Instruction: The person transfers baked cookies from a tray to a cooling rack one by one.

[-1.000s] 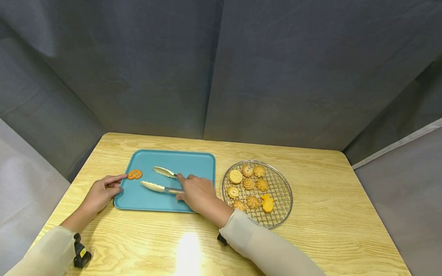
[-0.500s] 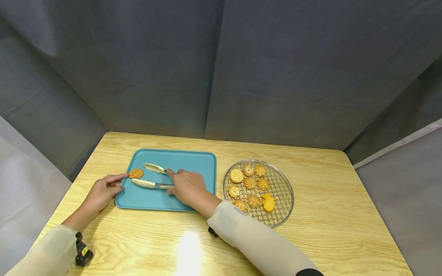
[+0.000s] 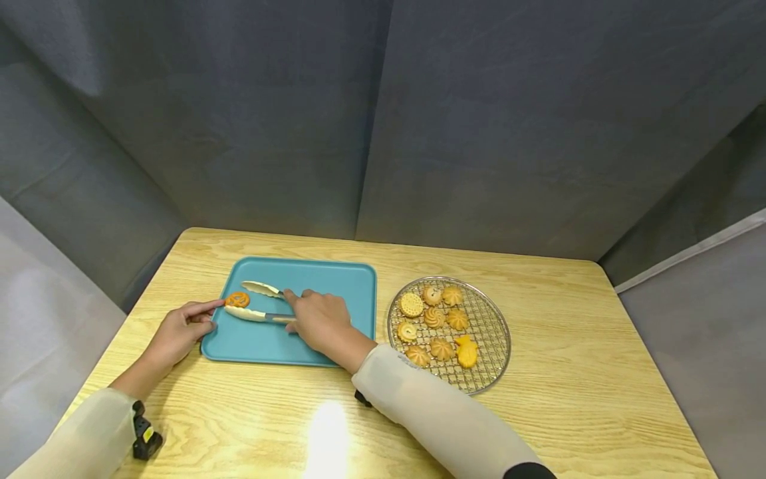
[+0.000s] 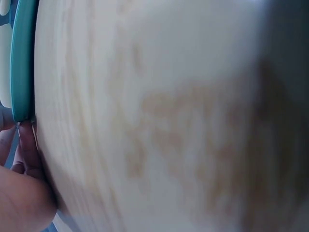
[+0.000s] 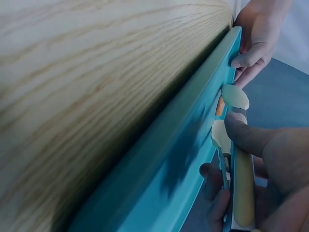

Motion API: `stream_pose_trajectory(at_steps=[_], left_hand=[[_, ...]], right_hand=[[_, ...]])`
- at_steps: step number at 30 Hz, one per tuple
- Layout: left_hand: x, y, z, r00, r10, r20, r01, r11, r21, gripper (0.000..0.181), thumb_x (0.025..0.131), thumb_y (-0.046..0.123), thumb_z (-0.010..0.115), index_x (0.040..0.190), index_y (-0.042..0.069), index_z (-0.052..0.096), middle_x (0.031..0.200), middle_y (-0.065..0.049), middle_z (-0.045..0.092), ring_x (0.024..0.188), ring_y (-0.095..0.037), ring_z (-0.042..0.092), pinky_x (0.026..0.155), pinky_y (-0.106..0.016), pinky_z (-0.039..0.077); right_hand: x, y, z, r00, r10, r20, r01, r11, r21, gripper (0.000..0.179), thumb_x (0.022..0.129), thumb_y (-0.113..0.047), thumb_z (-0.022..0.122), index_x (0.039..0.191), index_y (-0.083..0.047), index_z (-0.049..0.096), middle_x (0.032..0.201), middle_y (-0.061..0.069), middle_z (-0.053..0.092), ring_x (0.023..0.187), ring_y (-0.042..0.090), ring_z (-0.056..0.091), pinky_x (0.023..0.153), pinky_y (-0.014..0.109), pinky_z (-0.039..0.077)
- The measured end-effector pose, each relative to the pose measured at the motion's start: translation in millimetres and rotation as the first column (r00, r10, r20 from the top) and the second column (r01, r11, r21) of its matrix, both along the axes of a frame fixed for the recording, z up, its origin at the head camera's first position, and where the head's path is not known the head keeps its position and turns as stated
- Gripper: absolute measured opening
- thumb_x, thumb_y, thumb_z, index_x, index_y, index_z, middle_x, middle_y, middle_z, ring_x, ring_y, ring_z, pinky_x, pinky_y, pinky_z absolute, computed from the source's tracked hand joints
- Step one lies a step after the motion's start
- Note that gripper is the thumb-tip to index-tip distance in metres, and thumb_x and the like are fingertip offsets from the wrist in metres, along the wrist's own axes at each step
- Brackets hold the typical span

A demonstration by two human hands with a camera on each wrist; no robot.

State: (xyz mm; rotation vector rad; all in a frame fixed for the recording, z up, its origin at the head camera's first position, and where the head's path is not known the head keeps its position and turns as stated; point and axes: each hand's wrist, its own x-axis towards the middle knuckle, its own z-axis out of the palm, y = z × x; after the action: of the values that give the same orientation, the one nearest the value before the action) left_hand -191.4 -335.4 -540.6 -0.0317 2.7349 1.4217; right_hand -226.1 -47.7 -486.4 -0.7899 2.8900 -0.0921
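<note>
My right hand (image 3: 323,322) holds a pair of tongs (image 3: 247,314) with scalloped cream tips and grey arms, low over the teal tray (image 3: 353,286). The tong tips stand apart. An orange pretzel-shaped cookie (image 3: 238,299) lies at the tray's left end, between the tips, with the near tip at its lower edge; firm contact cannot be told. My left hand (image 3: 179,332) grips the tray's left edge, its index finger reaching to beside the pretzel. In the right wrist view, the thumb (image 5: 248,135) lies along the tongs' handle, and the pretzel (image 5: 220,106) shows partly behind the tips.
Right of the tray, a round wire cooling rack (image 3: 491,339) carries several golden cookies (image 3: 441,348), among them a yellow pineapple-shaped one (image 3: 467,352). My right forearm (image 3: 431,406) crosses the rack's near left side. Grey curtains (image 3: 479,133) hang behind the wooden table (image 3: 568,372).
My right hand has moved left with the tongs, bringing the tips from right of the pretzel to around it. My left hand has stayed at the tray's edge.
</note>
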Motion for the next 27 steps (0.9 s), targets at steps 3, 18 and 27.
stream_pose_trajectory(at_steps=[3,18,27], left_hand=[[-0.1,-0.2,-0.6,1.0,0.001,-0.004,-0.001,1.0,-0.001,0.046,0.099,0.003,0.063,0.144,-0.002,0.058,0.122,-0.022,0.059,0.092,-0.008,0.052,0.07,-0.018,0.048],[0.0,1.2,0.0,1.0,0.019,0.001,-0.019,1.0,0.02,0.048,0.097,0.0,0.063,0.144,-0.002,0.059,0.119,-0.022,0.057,0.087,-0.01,0.05,0.062,-0.022,0.046],[0.2,-0.2,-0.7,1.0,0.014,0.011,-0.014,0.999,0.032,0.047,0.098,0.001,0.063,0.145,-0.002,0.057,0.123,-0.023,0.057,0.087,-0.01,0.05,0.061,-0.022,0.046]], right_hand=[[-0.5,-2.2,-0.9,1.0,0.005,-0.008,-0.005,1.0,0.014,0.072,0.095,-0.057,0.064,0.16,-0.037,0.04,0.136,-0.006,0.064,0.109,0.017,0.068,0.061,0.034,0.054],[4.8,-5.6,-0.3,0.997,0.025,-0.076,-0.023,0.999,0.027,0.062,0.099,-0.053,0.06,0.157,-0.037,0.045,0.125,-0.006,0.069,0.092,0.014,0.07,0.054,0.03,0.051],[4.0,-5.4,-1.7,0.998,0.019,-0.064,-0.019,1.0,0.001,0.061,0.099,-0.052,0.059,0.157,-0.037,0.046,0.124,-0.006,0.069,0.089,0.013,0.069,0.05,0.028,0.047]])
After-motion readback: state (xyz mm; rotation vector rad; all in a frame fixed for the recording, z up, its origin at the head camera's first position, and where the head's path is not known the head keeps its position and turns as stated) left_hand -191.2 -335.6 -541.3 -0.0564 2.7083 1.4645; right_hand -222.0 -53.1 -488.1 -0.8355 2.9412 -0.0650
